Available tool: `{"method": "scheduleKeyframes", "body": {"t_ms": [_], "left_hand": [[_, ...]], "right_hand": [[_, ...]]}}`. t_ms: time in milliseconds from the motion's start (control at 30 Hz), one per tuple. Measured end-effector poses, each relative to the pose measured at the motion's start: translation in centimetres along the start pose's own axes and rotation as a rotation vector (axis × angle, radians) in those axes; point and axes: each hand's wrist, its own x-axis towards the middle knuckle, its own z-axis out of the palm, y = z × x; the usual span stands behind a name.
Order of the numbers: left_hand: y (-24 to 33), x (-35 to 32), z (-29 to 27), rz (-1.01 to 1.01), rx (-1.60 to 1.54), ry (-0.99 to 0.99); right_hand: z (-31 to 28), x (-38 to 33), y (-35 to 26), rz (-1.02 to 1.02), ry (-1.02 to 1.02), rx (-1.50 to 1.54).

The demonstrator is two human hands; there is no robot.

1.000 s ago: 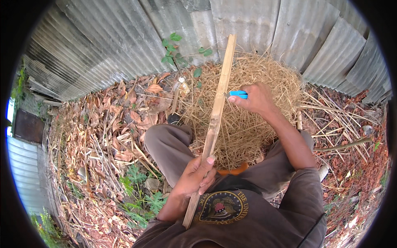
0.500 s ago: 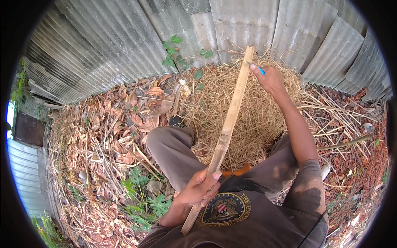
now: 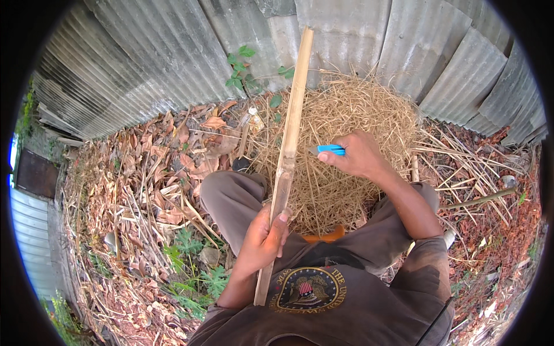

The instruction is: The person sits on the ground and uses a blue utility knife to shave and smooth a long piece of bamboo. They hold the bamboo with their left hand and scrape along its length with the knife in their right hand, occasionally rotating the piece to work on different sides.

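Observation:
A long split bamboo strip point(image 3: 294, 104) slants upward from my chest, its darker node about midway along. My left hand point(image 3: 265, 239) is closed round its lower part, thumb on top. My right hand point(image 3: 358, 153) grips a small blue-handled knife point(image 3: 330, 150), whose short dark blade points at the strip near the node. A small gap separates blade and strip. Most of the knife's handle is hidden in my fingers. Below both hands lies a heap of dry straw-like shavings point(image 3: 358, 109) between my bent legs.
Grey corrugated metal sheets point(image 3: 352, 40) form a fence close ahead. An orange curved object point(image 3: 326, 234), partly covered, lies near my lap. Dry brown leaves point(image 3: 156, 167) spread to the left, thin sticks point(image 3: 467, 167) to the right. Green plants point(image 3: 213, 279) grow by my left elbow.
My right hand and the knife have come down and left from the strip's far end, off the wood. The strip has swung left and more upright, raised by my left hand.

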Motion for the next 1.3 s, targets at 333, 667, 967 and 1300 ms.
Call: {"method": "scheduleKeyframes", "body": {"t_ms": [333, 667, 967, 1300], "left_hand": [[0.3, 0.8, 2.1, 0.027, 0.168, 0.073], [1.0, 1.5, 1.9, -0.034, 0.219, 0.044], [1.4, 2.1, 1.8, 0.006, 0.244, 0.044], [1.2, 2.2, 1.7, -0.007, 0.244, 0.033]], "right_hand": [[1.8, 0.4, 0.6, -0.19, 0.058, -0.071], [2.9, 2.7, 2.2, -0.286, 0.181, -0.177], [3.0, 4.3, 3.0, -0.38, 0.315, -0.185], [3.3, 5.4, 4.0, -0.448, 0.371, -0.221]]}}
